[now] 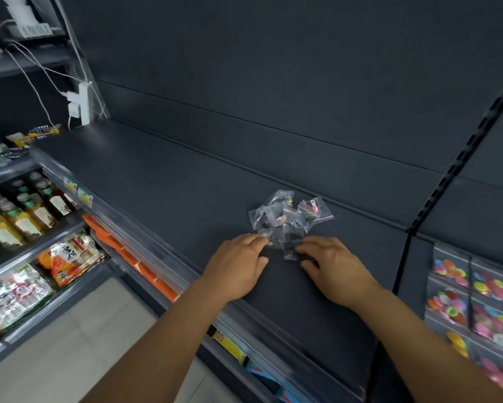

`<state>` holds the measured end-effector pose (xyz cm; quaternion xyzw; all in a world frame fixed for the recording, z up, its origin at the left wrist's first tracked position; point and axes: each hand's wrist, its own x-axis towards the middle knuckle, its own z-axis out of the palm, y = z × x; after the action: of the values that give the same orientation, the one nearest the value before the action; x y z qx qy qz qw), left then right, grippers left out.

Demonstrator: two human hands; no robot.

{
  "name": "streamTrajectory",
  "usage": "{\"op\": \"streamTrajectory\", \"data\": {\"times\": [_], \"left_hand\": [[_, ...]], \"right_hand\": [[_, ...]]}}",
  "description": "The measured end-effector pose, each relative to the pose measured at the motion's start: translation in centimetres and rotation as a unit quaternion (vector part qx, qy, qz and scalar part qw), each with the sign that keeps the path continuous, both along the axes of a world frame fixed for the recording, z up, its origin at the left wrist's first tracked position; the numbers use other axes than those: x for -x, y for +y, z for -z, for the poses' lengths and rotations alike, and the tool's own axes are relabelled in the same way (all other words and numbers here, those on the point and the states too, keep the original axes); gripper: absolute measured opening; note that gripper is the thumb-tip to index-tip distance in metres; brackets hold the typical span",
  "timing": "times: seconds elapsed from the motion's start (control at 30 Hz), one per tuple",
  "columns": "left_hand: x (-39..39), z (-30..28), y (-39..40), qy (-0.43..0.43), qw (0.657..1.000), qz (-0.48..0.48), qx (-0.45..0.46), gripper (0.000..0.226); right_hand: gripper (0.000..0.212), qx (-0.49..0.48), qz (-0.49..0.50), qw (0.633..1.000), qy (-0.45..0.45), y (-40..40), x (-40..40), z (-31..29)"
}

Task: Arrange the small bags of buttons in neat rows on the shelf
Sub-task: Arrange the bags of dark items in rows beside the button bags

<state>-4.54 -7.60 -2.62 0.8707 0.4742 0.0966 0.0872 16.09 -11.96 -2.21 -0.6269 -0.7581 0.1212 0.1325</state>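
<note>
Several small clear bags of buttons [288, 219] lie in a loose, overlapping heap on the dark grey shelf [163, 181], near its front edge and toward the right. Contents hard to read: dark pieces in most, a pink bit in one at the heap's right side.

Left hand [238, 266] rests palm down on the shelf, fingertips touching the near left edge of the heap; grip relaxed, fingers fairly straight, pinching nothing that shows. Right hand [331, 266] also palm down, fingers reaching onto the nearest bag; whether they pinch it or only press it, cannot tell.

On the shelf section to the right, larger clear packs of bright multicoloured buttons [477, 298] lie side by side in rows. Lower left shelves hold bottles [15, 216] with green caps and printed food packets [70, 257].
</note>
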Motion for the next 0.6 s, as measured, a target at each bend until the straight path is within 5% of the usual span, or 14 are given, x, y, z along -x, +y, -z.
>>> {"op": "streamTrajectory", "data": {"times": [0.17, 0.43, 0.6], "left_hand": [[1.3, -0.2, -1.8, -0.1, 0.995, 0.012, 0.004, 0.028], [-0.4, -1.0, 1.0, -0.104, 0.992, -0.02, 0.066, 0.053], [-0.7, -0.9, 2.0, -0.11, 0.98, -0.05, 0.159, 0.04]], "right_hand": [[0.006, -0.011, 0.012, 0.997, 0.082, -1.2, -0.2, -0.6], [0.042, 0.058, 0.27, 0.96, 0.052, 0.1, 2.9, -1.2], [0.013, 0.149, 0.317, 0.931, 0.099, 0.5, 3.6, -2.4]]}}
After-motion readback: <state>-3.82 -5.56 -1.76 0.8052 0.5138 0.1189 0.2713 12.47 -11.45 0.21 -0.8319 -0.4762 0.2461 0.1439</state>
